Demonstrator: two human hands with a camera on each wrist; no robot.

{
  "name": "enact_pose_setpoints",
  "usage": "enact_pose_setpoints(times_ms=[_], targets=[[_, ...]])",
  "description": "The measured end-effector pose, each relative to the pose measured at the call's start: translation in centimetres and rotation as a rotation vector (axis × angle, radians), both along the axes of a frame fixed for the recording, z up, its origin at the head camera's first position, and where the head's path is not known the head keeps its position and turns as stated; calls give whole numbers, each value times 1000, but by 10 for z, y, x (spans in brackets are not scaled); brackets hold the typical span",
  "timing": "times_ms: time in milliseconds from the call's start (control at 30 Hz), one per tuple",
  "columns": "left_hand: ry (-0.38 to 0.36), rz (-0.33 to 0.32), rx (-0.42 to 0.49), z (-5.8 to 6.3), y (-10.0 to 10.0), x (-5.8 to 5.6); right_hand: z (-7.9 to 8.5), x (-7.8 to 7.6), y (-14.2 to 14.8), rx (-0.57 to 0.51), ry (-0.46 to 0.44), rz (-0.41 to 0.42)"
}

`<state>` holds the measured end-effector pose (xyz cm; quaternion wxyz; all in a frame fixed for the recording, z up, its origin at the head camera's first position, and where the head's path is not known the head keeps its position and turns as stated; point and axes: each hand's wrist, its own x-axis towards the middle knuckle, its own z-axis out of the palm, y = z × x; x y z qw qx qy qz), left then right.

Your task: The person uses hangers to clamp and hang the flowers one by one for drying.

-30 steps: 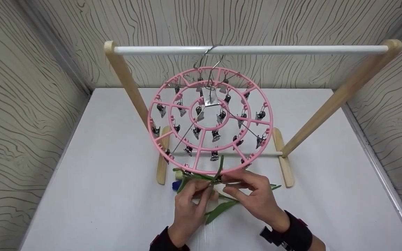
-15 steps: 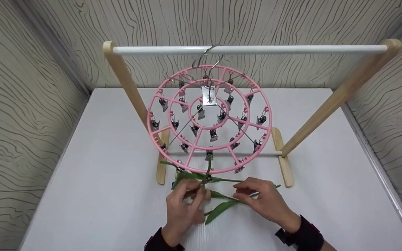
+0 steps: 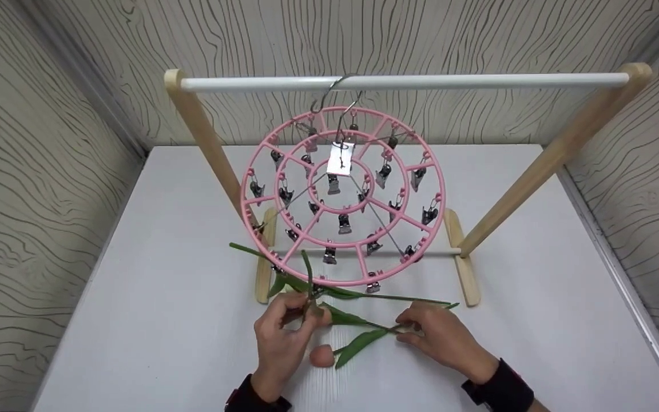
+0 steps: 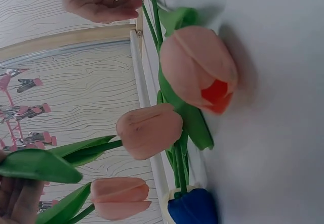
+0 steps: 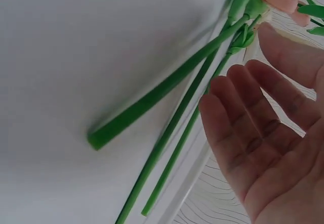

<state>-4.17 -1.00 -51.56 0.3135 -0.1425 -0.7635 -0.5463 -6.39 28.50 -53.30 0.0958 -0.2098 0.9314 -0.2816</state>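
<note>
A pink clip hanger (image 3: 341, 281), round with several metal clips, hangs in front of me. At its near rim my left hand (image 3: 278, 332) pinches a pink tulip (image 4: 149, 130) by its green stem, bloom downward; a clip is right at its fingertips. Another pink tulip (image 4: 120, 198) hangs beside it, its stem (image 3: 243, 248) poking up past the rim. My right hand (image 3: 438, 332) holds nothing, fingers loosely bent above the green stems (image 5: 152, 97) on the table. One more pink tulip (image 3: 322, 356) lies there, with a blue tulip (image 4: 192, 206) further back.
A wooden stand (image 3: 215, 149) with a white bar (image 3: 449, 83) carries the hanger by a metal hook (image 3: 329, 94). The stand's feet (image 3: 462, 269) rest on the white table (image 3: 152, 320). Walls with a wood-grain pattern (image 3: 284, 46) enclose the back and sides.
The hanger has turned, its near rim shifting left, and my left hand has moved left with the tulip. My right hand has left the clip and moved right and down toward the lying stems.
</note>
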Motion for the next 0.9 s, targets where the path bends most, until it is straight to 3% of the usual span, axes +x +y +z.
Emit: enact_pose_setpoints(times_ms=[200,467,900], targets=[[-36,74,-12,0,-8,-2,-5,0,4,34,-55,-1],[-12,94,-22,1,-17,-6,-9,-1,8,57,-87,18],[-6,118,-32,-1,-34,-11,-2,0,17,66,56,-19]])
